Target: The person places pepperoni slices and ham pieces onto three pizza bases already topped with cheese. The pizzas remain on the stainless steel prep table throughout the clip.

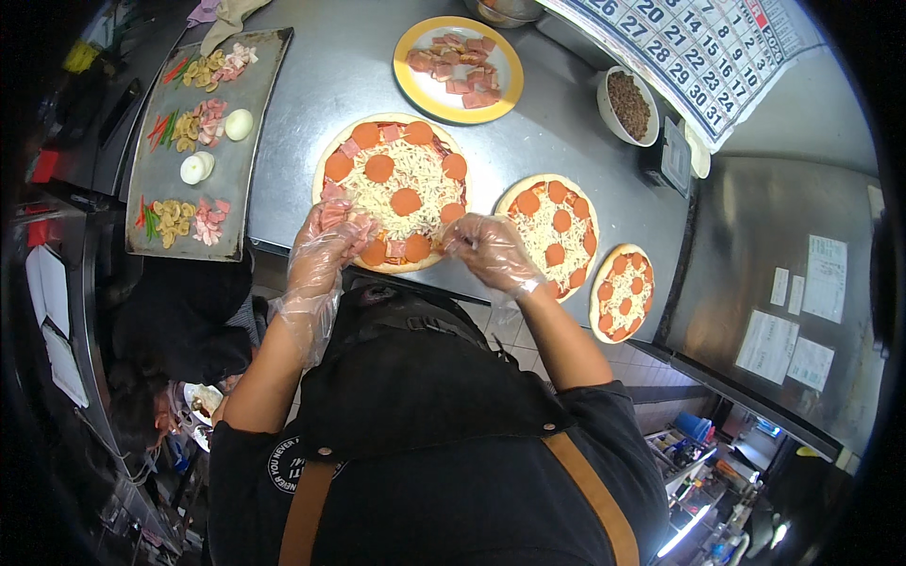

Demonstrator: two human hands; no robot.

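A large uncooked pizza (406, 174) with shredded cheese, red sauce, pepperoni rounds and a few ham pieces lies on the steel counter in front of me. Over its near left edge, my left hand (316, 257), in a clear plastic glove, is closed around a bunch of pink ham pieces (342, 219). My right hand (493, 249), gloved the same way, is at the near right rim with its fingertips pinched together. Whatever they hold, if anything, is too small to make out. A yellow-rimmed plate (408, 80) of cut ham stands beyond the pizza.
Two smaller pepperoni pizzas, a medium one (557, 222) and a small one (623, 292), lie to the right. A metal tray (151, 236) at left bears sorted toppings and onions. Far right are a bowl of ground meat (628, 106) and a hanging calendar (698, 57). Another person (184, 330) is at lower left.
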